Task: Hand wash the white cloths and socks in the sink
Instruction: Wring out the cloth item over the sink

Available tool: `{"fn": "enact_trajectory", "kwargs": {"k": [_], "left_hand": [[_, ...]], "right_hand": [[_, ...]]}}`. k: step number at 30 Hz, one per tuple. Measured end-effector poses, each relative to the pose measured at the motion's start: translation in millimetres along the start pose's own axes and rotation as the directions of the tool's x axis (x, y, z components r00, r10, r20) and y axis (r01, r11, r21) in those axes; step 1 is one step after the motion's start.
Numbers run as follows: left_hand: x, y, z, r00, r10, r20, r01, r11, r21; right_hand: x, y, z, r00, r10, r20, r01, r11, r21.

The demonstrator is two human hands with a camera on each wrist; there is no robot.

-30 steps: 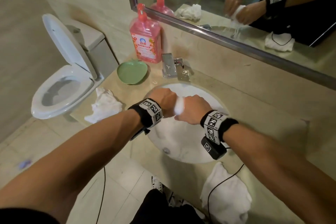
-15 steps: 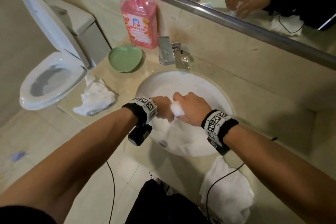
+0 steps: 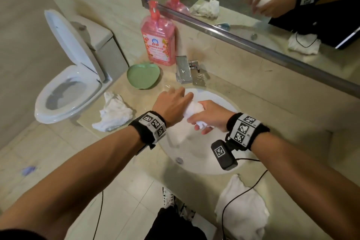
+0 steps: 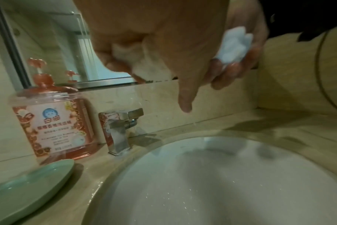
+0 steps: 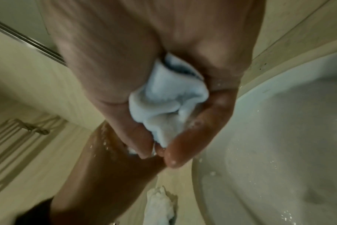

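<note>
Both hands over the round white ceramic sink (image 3: 196, 154), working one small wet white cloth (image 3: 191, 110) held above the basin. Left hand (image 3: 171, 106) lies over the far end of the cloth; its grip is curled round the fabric, though in the left wrist view one finger (image 4: 185, 97) points straight down, free of the cloth. Right hand (image 3: 209, 118) takes the near end, the grip closed round bunched fabric, which pokes out between thumb and fingers (image 5: 183, 137) in the right wrist view. Skin there looks wet, with drops on it. Two more white cloths lie on the beige stone worktop (image 3: 282, 122): a crumpled white rag (image 3: 114, 114) left of the sink, near the worktop's edge, and a larger rumpled white towel (image 3: 242, 208) at the near right, with a black cable lying across it. Behind the sink, a square chrome tap (image 3: 184, 70). Left of the tap, a pink pump bottle of liquid soap (image 3: 158, 40) stands upright against the wall, and a pale green heart-shaped dish (image 3: 144, 76) sits just in front of it. White toilet (image 3: 68, 87) beyond the worktop's left end, lid raised.
</note>
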State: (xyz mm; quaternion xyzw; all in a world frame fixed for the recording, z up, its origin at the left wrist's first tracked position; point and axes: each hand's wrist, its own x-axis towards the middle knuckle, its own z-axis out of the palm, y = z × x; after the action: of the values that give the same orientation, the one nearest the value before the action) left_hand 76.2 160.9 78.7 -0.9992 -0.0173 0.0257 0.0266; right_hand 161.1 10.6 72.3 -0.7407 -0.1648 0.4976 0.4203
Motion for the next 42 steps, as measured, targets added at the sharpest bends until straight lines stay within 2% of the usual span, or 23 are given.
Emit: {"fn": "enact_trajectory", "kwargs": {"k": [3, 5, 6, 8, 10, 12, 15, 18, 21, 23, 26, 27, 28, 29, 31, 32, 33, 34, 36, 39, 41, 42], "left_hand": [[7.0, -2.1, -8.0, 0.994, 0.078, 0.078, -0.077, 0.997, -0.015], [11.0, -1.2, -9.5, 0.985, 0.087, 0.149, -0.086, 0.996, -0.009], [13.3, 0.5, -9.4, 0.980, 0.069, 0.188, -0.068, 0.998, -0.010], [17.6, 7.5, -2.8, 0.954, 0.047, 0.297, -0.038, 0.999, -0.036], [19.8, 16.2, 12.3, 0.903, 0.020, 0.430, 0.010, 0.998, -0.067], [20.4, 23.1, 27.0, 0.854, 0.014, 0.520, 0.044, 0.994, -0.099], [21.1, 26.1, 45.8, 0.802, 0.077, 0.593, 0.035, 0.984, -0.175], [20.2, 23.9, 51.7, 0.781, 0.134, 0.610, 0.063, 0.955, -0.291], [18.3, 22.8, 54.2, 0.753, 0.140, 0.643, 0.146, 0.917, -0.371], [17.7, 19.9, 55.0, 0.744, 0.138, 0.654, 0.193, 0.893, -0.407], [18.7, 14.5, 48.9, 0.752, 0.133, 0.646, 0.212, 0.879, -0.428], [18.5, 12.7, 46.7, 0.767, 0.116, 0.631, 0.221, 0.876, -0.429], [17.6, 11.0, 43.3, 0.803, 0.081, 0.590, 0.225, 0.876, -0.426], [14.7, 9.2, 39.9, 0.861, 0.038, 0.507, 0.205, 0.887, -0.414], [5.4, 6.4, 35.4, 0.974, 0.010, 0.226, 0.076, 0.928, -0.366], [0.0, 5.3, 34.7, 0.994, 0.051, 0.095, -0.019, 0.949, -0.316], [-5.9, 4.4, 33.8, 0.994, 0.108, 0.016, -0.101, 0.963, -0.249], [-10.3, 4.4, 33.1, 0.988, 0.154, -0.011, -0.153, 0.971, -0.182], [-12.8, 4.8, 31.3, 0.985, 0.175, -0.006, -0.175, 0.980, -0.091], [-3.9, 2.2, 22.0, 0.988, 0.150, -0.027, -0.151, 0.988, -0.026], [3.4, -0.6, 13.2, 0.982, 0.183, -0.040, -0.183, 0.983, -0.016], [5.7, -0.8, 9.3, 0.980, 0.199, -0.008, -0.200, 0.979, -0.034]], "right_hand": [[-2.0, 2.1, 2.2, 0.999, -0.009, -0.050, 0.003, 0.992, -0.129], [1.1, 4.2, 3.0, 0.993, -0.053, -0.107, 0.022, 0.961, -0.274], [3.6, 6.0, 3.1, 0.987, -0.084, -0.138, 0.023, 0.918, -0.397], [9.9, 13.5, 3.9, 0.974, -0.153, -0.169, 0.000, 0.743, -0.669], [17.0, 27.4, 7.5, 0.970, -0.188, -0.155, -0.019, 0.576, -0.817], [21.4, 41.8, 12.7, 0.966, -0.212, -0.146, -0.025, 0.487, -0.873], [23.0, 56.7, 19.0, 0.944, -0.294, -0.147, -0.017, 0.403, -0.915], [26.0, 64.4, 21.5, 0.913, -0.392, -0.112, 0.007, 0.290, -0.957], [26.4, 67.0, 20.7, 0.906, -0.412, -0.100, 0.004, 0.244, -0.970], [24.5, 65.6, 19.7, 0.907, -0.406, -0.114, 0.005, 0.280, -0.960], [23.9, 58.8, 16.4, 0.904, -0.418, -0.085, 0.078, 0.359, -0.930], [23.2, 55.2, 14.0, 0.910, -0.405, -0.091, 0.091, 0.407, -0.909], [23.1, 51.2, 10.9, 0.918, -0.379, -0.114, 0.086, 0.472, -0.878], [22.2, 47.0, 7.5, 0.932, -0.331, -0.147, 0.064, 0.550, -0.833], [20.0, 37.4, 0.7, 0.961, -0.186, -0.207, 0.015, 0.778, -0.628], [19.0, 32.9, -1.8, 0.968, -0.118, -0.219, 0.002, 0.884, -0.468], [17.5, 28.4, -3.6, 0.974, -0.061, -0.217, -0.009, 0.952, -0.306], [16.0, 24.0, -5.0, 0.979, -0.023, -0.202, -0.015, 0.983, -0.184], [12.3, 15.9, -5.2, 0.990, 0.017, -0.137, -0.025, 0.998, -0.057], [7.2, 6.4, 1.9, 0.998, 0.064, -0.007, -0.064, 0.998, 0.004], [3.1, 4.3, 7.0, 0.991, 0.096, 0.090, -0.098, 0.995, 0.017], [0.7, 4.3, 8.8, 0.988, 0.104, 0.116, -0.106, 0.994, 0.016]]}}
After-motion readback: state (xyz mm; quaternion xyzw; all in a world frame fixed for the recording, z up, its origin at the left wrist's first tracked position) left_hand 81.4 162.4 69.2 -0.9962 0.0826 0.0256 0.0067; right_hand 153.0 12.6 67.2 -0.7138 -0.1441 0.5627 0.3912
